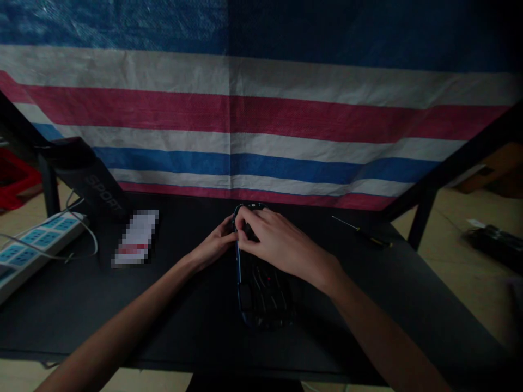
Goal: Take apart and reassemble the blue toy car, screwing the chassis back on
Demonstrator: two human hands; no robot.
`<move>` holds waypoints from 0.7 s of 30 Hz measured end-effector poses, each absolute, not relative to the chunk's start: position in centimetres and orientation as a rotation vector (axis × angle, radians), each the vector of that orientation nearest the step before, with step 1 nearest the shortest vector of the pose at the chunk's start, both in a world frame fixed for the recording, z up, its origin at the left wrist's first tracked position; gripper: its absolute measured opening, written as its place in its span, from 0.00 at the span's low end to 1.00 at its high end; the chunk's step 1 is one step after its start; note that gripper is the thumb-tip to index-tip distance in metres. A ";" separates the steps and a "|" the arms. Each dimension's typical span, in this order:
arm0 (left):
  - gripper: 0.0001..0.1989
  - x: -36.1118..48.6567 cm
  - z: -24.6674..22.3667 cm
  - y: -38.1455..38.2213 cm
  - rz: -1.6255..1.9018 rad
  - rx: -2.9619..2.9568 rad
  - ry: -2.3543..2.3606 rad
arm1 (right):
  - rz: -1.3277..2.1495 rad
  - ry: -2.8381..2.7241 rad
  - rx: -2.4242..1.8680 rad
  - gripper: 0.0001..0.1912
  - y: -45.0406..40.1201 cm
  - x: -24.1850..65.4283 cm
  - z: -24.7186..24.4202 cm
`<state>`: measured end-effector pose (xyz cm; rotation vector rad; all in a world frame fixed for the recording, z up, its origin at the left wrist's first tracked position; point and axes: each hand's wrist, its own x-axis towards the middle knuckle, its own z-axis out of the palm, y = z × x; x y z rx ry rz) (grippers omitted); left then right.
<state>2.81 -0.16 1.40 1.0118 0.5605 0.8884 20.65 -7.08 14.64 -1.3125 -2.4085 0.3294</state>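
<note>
Left hand (pixel 216 245) is laid against the side of a long, black, ribbed object with a blue edge (pixel 269 291), fingers loosely together. Right thumb and forefinger (pixel 281 242) are curled close over its far end; anything pinched can't be told. Object is set on the black flat table (pixel 183 321). Slim black-and-yellow screwdriver (pixel 370 237) not held. Handling judged underway; done vs left unclear.

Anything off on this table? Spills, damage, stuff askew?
No visible spill or obvious damage. Slightly untidy: white cable loops loosely across the power strip. Black device is too dark to check closely.
</note>
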 end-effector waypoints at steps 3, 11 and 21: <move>0.28 2.7 1.5 -0.3 0.906 1.016 0.570 | 0.254 -2.389 -1.292 0.04 -7.4 20.5 14.7; 0.28 2.5 1.0 0.0 0.889 1.029 0.575 | 0.242 -2.443 -1.292 0.04 -7.0 20.6 14.7; 0.30 2.5 0.9 0.0 0.894 1.049 0.590 | 0.225 -2.437 -1.276 0.05 -7.0 20.5 14.6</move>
